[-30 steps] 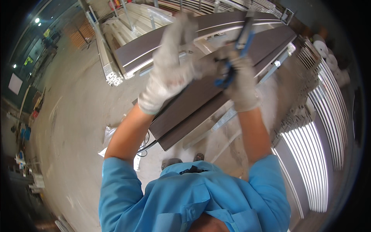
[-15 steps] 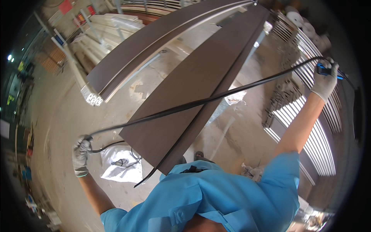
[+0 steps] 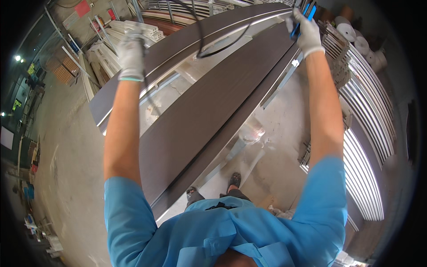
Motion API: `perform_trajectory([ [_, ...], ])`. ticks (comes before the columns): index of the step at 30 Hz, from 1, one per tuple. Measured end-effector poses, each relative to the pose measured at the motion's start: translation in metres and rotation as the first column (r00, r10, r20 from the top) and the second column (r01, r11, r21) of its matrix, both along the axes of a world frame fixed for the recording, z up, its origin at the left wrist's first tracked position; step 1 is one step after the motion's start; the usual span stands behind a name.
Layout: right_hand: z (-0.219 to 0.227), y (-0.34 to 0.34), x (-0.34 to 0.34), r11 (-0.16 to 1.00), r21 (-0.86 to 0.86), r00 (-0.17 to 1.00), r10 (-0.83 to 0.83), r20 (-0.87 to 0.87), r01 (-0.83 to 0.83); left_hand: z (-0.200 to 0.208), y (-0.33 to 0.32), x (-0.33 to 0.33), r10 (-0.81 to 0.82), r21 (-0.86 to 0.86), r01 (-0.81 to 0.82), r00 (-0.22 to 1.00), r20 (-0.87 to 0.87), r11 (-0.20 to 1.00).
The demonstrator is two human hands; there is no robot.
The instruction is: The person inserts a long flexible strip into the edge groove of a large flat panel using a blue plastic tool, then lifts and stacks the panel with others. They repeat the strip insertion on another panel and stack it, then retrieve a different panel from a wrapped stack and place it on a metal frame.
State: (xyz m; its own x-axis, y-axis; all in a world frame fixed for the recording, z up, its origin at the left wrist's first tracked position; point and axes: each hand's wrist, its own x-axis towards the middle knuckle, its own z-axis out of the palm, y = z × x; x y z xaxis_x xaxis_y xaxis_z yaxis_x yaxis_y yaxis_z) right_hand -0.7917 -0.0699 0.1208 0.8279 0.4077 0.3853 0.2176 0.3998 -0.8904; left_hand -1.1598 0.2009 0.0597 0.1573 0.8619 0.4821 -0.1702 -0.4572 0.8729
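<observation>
My right hand (image 3: pixel 308 36), in a whitish work glove, is raised at the far end of a long brown panel (image 3: pixel 222 84). Its fingers are closed round a blue-and-black hand tool (image 3: pixel 312 12) whose exact kind I cannot make out. Over the left panel and the gap, a thin black flexible strip (image 3: pixel 201 40) hangs in a loop, its upper part leaving the picture at the top. My left hand (image 3: pixel 132 55), gloved too, is up at the far left and blurred by motion. It appears closed on the strip, with a dark smeared length dangling below it.
A second brown panel (image 3: pixel 178 53) lies to the left on supports. White profiles (image 3: pixel 106 49) are stacked behind my left hand. At the right stand stacks of pale-edged lengths (image 3: pixel 362 173) and white rolls (image 3: pixel 346 31). My feet (image 3: pixel 234 179) are beside the near panel.
Both hands have moved up and away from me and closer together. The strip, stretched taut across the panel before, now hangs slack in a loop. The white sheet at lower left is no longer seen.
</observation>
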Motion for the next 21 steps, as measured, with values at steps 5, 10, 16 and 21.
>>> perform_trajectory([
  [5, -0.08, -0.078, 0.008, 0.988, -0.081, 0.991, 0.134, -0.008, -0.134, -0.074, -0.003, 0.095, 0.064, -0.051, -0.117, 0.804, -0.592, 0.992],
  [10, -0.185, -0.186, 0.012, 0.918, -0.398, 0.993, -0.057, -0.106, 0.01, -0.176, 0.023, 0.143, 0.005, 0.147, 0.217, 0.546, -0.838, 0.965],
  [16, -0.276, -0.311, -0.026, 0.785, -0.618, 0.774, -0.415, -0.478, 0.039, -0.209, 0.067, 0.184, -0.239, -0.005, 0.336, 0.66, -0.713, 0.942],
  [21, -0.306, -0.367, -0.07, 0.896, -0.374, 0.581, -0.442, -0.683, 0.242, -0.211, 0.082, 0.203, -0.259, -0.071, 0.359, 0.509, -0.821, 0.931],
])
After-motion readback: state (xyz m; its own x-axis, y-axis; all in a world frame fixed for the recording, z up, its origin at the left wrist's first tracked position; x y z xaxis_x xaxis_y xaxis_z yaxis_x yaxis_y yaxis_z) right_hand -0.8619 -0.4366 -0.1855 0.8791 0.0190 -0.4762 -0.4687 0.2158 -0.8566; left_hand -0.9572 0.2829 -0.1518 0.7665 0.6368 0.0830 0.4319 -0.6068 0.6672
